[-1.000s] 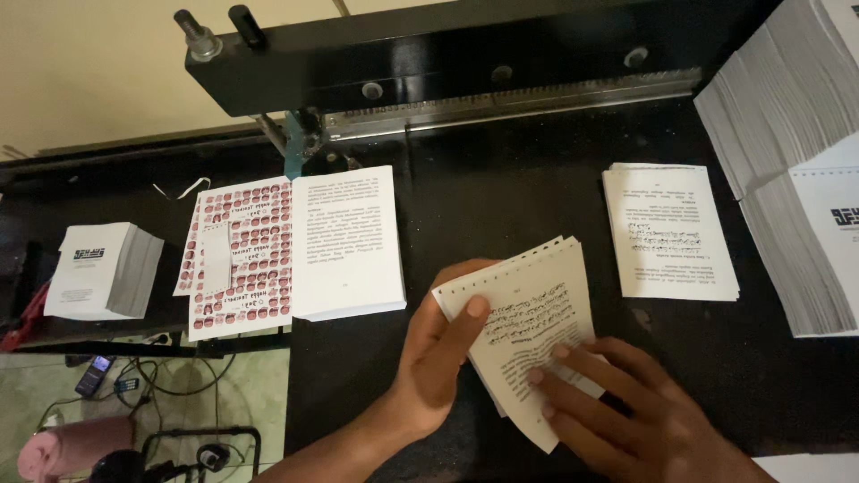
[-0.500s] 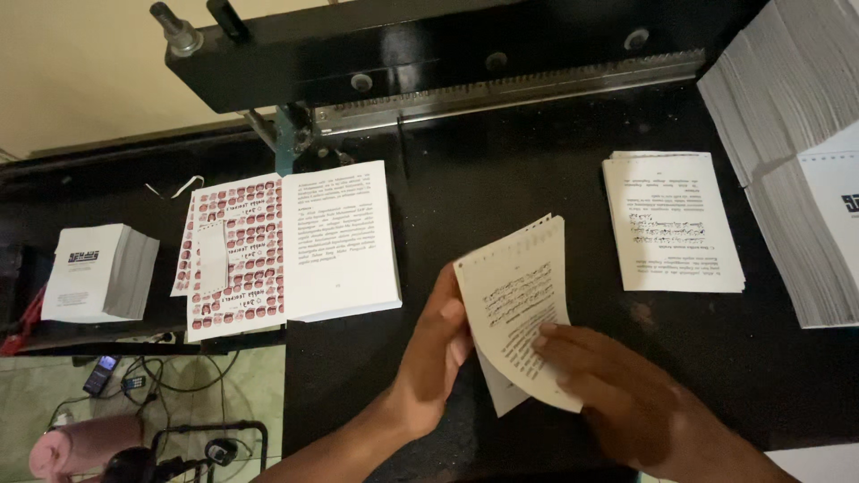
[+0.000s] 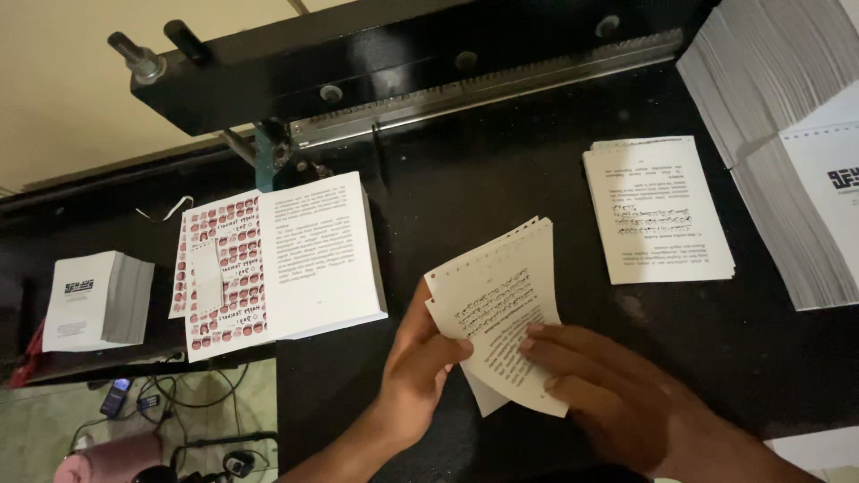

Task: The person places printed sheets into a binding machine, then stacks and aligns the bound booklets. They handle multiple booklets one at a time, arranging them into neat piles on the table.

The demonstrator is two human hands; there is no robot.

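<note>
Low in the middle of the frame, both hands hold a thin sheaf of cream printed pages with a row of punched holes along its upper edge (image 3: 503, 313), lifted and tilted just above the black table (image 3: 465, 179). The left hand (image 3: 419, 371) grasps the sheaf at its lower left edge, thumb across the printed face and fingers hidden behind. The right hand (image 3: 617, 394) lies on the lower right part of the sheaf, fingertips (image 3: 530, 343) pressing flat on the top page; whether it pinches from beneath cannot be told.

The sheaf looks light and limp: a few loose sheets that fan at the corners, so they would slide against each other and crease easily. A hold along one long edge, thumb over and fingers under, with the other hand squaring the opposite edge, looks the safest grip.

To the left centre lies a thick white block of printed pages beside a red-and-white patterned cover sheet (image 3: 282, 259). At the right centre rests a flat stack of white printed pages (image 3: 658, 210), well apart from the hands. A large grey-edged pile of paper (image 3: 778, 134) fills the upper right corner. At the far left sits a small white booklet stack (image 3: 94, 300). A black metal cutter bar (image 3: 403, 72) crosses the top.
</note>
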